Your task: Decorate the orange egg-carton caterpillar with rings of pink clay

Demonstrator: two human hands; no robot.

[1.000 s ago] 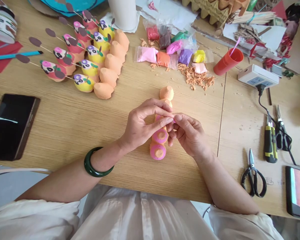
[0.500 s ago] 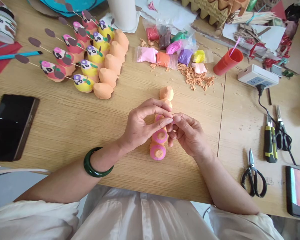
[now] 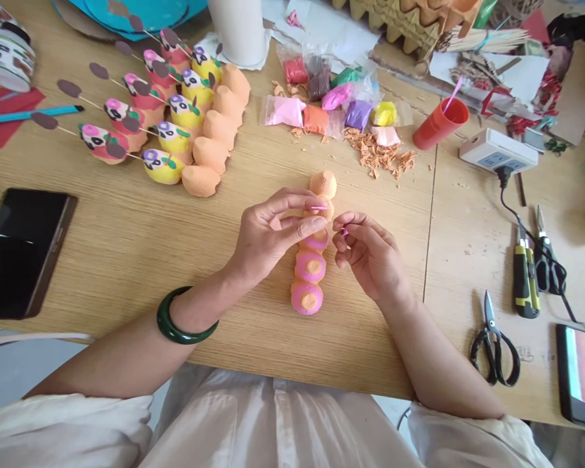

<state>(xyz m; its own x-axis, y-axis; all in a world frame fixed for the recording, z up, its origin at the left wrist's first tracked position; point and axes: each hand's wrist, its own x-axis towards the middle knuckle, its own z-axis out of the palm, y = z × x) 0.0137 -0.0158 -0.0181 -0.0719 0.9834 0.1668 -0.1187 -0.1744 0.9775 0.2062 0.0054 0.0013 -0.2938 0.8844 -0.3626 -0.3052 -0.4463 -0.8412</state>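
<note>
A row of rounded orange pieces (image 3: 312,266), rough and grainy, with pink rings on their ends, lies near the middle of the wooden surface (image 3: 102,240), its long axis running from the near edge toward the far edge. Over it, the left hand (image 3: 273,231) curves its fingers (image 3: 292,203) toward the thumb, pinching a thin pink sliver (image 3: 319,207). Just beside, the right hand (image 3: 368,253) holds a tiny pink bit (image 3: 344,231) between nearly closed fingertips (image 3: 341,224).
</note>
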